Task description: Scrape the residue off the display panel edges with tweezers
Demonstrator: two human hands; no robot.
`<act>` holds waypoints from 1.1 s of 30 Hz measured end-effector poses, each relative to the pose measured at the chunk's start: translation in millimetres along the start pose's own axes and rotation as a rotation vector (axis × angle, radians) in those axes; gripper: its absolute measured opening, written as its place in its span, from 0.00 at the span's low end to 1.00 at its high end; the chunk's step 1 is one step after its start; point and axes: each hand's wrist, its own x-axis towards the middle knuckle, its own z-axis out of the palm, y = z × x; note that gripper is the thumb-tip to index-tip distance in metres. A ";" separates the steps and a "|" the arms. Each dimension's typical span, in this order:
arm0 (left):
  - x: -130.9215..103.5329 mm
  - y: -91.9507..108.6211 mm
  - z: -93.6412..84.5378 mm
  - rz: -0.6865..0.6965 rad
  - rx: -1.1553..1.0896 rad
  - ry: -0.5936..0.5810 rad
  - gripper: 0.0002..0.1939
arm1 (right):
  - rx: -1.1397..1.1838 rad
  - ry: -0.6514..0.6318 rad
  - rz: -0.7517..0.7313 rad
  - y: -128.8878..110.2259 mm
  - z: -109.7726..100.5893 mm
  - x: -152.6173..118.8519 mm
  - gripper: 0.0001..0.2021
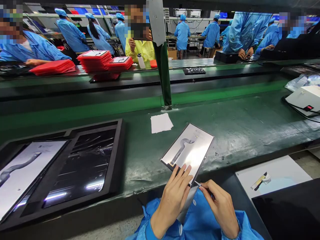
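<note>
An LCD display panel [197, 146] lies back side up near the front edge of the green bench, turned at an angle. Its silvery back carries a curved grey flex cable [180, 150]. My left hand [175, 191] rests on the panel's near end, fingers stretched out flat over it. In my right hand [220, 203] is a pair of slim metal tweezers [198, 183], pinched between thumb and fingers. The tweezers' tip meets the panel's near right corner; whether it grips anything there is too small to tell.
Left stands a black foam tray [121, 143] with another panel [37, 163] and a glossy black screen [85, 163]. White paper sheets [161, 122] lie beyond my panel, beside a green post [163, 76]. A white board [277, 173] is at right. Co-workers and red stacks [95, 61] are across.
</note>
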 end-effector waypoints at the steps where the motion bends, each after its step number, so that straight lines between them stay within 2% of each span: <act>1: -0.2 -0.1 0.0 0.001 0.001 -0.003 0.17 | 0.011 -0.002 0.011 -0.2 0.2 -0.2 0.13; 4: -0.2 -0.3 -0.1 0.007 0.004 -0.007 0.16 | 0.071 -0.034 0.091 -1.9 -0.9 1.2 0.16; 6: 0.2 -0.2 -0.1 0.012 0.006 -0.005 0.15 | 0.147 -0.086 0.197 -2.8 -2.8 4.8 0.19; 11: 0.4 -0.3 1.4 0.030 0.022 0.012 0.13 | 0.473 -0.318 0.561 -0.5 -6.8 18.7 0.31; 14: -0.6 -0.9 2.5 0.041 0.038 0.035 0.15 | 0.582 -0.414 0.649 2.5 -7.7 24.2 0.32; 16: -1.0 -1.1 2.8 0.045 0.048 0.037 0.16 | 0.605 -0.446 0.633 4.1 -8.0 25.1 0.32; 18: -1.2 -0.8 2.6 0.051 0.056 0.032 0.17 | 0.559 -0.426 0.555 4.8 -8.6 24.1 0.31; 23: -1.2 0.1 2.0 0.055 0.053 0.017 0.15 | 0.285 -0.350 0.318 0.6 -14.0 18.8 0.21; 26: -1.5 -0.1 2.8 0.040 0.034 0.011 0.17 | 0.210 -0.360 0.296 -2.0 -17.3 17.2 0.21; 33: -3.8 0.3 4.7 -0.091 -0.024 -0.015 0.27 | 0.248 -0.389 0.337 4.2 -17.0 22.2 0.24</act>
